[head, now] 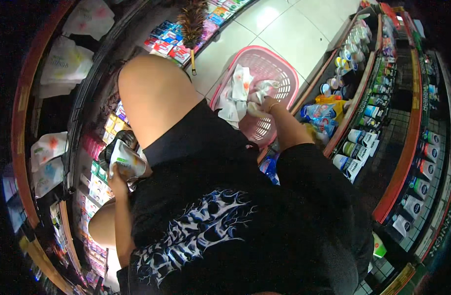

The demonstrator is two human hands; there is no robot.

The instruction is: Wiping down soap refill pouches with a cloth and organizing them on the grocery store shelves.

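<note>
My left hand (118, 179), at the left beside my raised knee, grips a white pouch pack (126, 162) with green print and an orange patch. Inside a pink plastic basket (244, 55) on the floor, my right hand (270, 105) has its fingers closed on a crumpled white pack (264, 89). To its left in the same basket lie several more white packs (242, 83), some with red-orange patches. The fingertips of the right hand are partly hidden.
A feather duster (192, 29) lies over small boxed goods (170, 37) on a low shelf. Shelves at the right hold tubes (352, 166), jars (334, 83) and blue bags (319, 114). Similar white packs (67, 62) hang or stand on the left shelf. Tiled floor (284, 29) shows beyond the basket.
</note>
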